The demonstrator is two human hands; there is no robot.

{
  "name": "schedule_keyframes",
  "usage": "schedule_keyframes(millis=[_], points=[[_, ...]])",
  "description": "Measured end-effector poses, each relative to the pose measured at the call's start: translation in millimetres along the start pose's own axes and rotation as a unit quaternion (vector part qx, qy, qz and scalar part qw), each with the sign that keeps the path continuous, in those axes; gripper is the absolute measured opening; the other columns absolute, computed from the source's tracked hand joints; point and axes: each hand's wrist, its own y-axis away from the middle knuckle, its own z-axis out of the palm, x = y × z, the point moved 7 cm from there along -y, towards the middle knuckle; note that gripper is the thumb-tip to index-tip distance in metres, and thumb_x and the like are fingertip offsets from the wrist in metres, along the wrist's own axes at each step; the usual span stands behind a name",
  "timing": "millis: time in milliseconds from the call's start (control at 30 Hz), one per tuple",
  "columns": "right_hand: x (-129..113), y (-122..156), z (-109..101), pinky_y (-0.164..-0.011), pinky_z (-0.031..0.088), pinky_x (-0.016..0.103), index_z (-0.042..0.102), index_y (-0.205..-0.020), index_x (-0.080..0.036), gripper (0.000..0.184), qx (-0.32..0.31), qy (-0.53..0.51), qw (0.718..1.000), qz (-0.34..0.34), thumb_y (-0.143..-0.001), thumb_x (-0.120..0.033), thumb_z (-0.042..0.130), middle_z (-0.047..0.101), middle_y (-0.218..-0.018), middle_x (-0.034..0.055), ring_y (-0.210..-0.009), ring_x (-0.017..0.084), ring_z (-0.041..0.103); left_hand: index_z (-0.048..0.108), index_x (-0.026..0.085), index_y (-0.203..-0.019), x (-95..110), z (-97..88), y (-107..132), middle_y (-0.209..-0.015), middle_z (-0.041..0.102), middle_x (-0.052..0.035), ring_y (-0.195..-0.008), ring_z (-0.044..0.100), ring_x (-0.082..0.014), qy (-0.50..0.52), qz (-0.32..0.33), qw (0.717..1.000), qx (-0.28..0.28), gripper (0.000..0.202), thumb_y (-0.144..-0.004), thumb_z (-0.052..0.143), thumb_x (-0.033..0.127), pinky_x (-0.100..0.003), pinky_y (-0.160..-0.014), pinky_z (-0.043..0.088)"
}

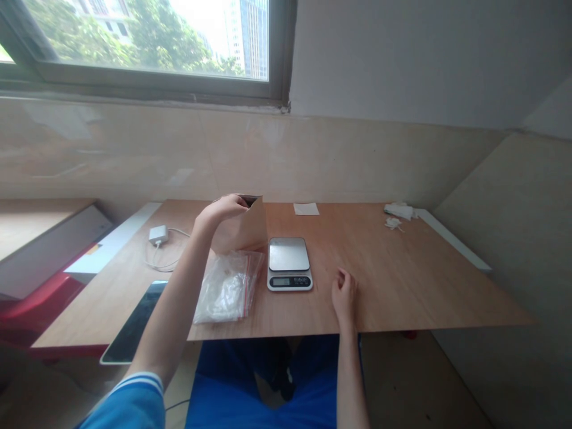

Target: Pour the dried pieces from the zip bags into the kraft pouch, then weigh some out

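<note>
1. Paper bag (243, 229): we find this brown kraft bag raised above the table (402, 280), just left of the scale (289, 263) and behind the zip bag (227, 289). Its long axis stands near upright, and its open mouth points up, with the dark interior showing at the top corner. We cannot tell whether its base touches the table, since the zip bag hides the lower edge from the head view.
2. Left hand (223, 208): we see it grasping the bag's upper rim, with the fingers clenched on the paper at the mouth. The forearm runs up from the near edge of the table.
3. Right hand (344, 295): we see it released and holding nothing. Its fingers curl loosely, and it rests on the table near the front edge, just right of the scale.
4. Surroundings: we note the zip bag lying flat, with a white substance inside. The scale's display is too small to read. A dark tablet (131, 322) lies at the left edge, beyond it a white charger (158, 235) with its cable. A paper slip (306, 208) lies at the far edge.
</note>
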Motion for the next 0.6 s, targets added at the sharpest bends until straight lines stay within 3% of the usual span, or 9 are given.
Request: schedule_keyframes(millis=[100, 267, 400, 600], points=[[-1, 0, -1, -0.086, 0.042, 0.045, 0.057, -0.096, -0.016, 0.029, 0.004, -0.001, 1.0, -0.002, -0.079, -0.029, 0.038, 0.062, -0.094, 0.0133, -0.093, 0.026, 0.054, 0.068, 0.024, -0.058, 4, 1.6, 6, -0.074, 0.072, -0.0012, -0.073, 0.063, -0.0207, -0.014, -0.035, 0.998, -0.057, 0.016, -0.061, 0.056, 0.034, -0.024, -0.061, 0.045], [-2, -1, -1, -0.085, 0.043, 0.044, 0.058, -0.096, -0.014, 0.031, -0.006, -0.003, 1.0, 0.001, -0.08, -0.029, 0.037, 0.062, -0.095, 0.0147, -0.093, 0.025, 0.055, 0.07, 0.022, -0.064, 10, -6.3, 17, -0.074, 0.071, -0.0049, -0.071, 0.062, -0.0222, -0.031, -0.073, 0.996, -0.032, 0.014, -0.062, 0.057, 0.028, -0.026, -0.056, 0.044], [-3, -1, -1, -0.086, 0.042, 0.044, 0.058, -0.095, -0.014, 0.03, -0.005, -0.002, 1.0, 0.0, -0.08, -0.029, 0.037, 0.063, -0.095, 0.0145, -0.092, 0.025, 0.055, 0.071, 0.019, -0.067, 15, -10.3, 20, -0.073, 0.07, -0.0065, -0.071, 0.062, -0.0216, -0.046, -0.053, 0.997, -0.009, 0.016, -0.065, 0.055, 0.023, -0.027, -0.059, 0.045], [-3, -1, -2, -0.086, 0.042, 0.043, 0.058, -0.095, -0.015, 0.03, -0.006, -0.008, 1.0, 0.005, -0.08, -0.029, 0.037, 0.063, -0.095, 0.0136, -0.093, 0.025, 0.055, 0.072, 0.016, -0.081, 28, -25.5, 26, -0.079, 0.071, -0.0087, -0.074, 0.063, -0.0202, -0.041, 0.027, 0.996, 0.078, 0.024, -0.076, 0.051, 0.026, -0.028, -0.067, 0.046]])
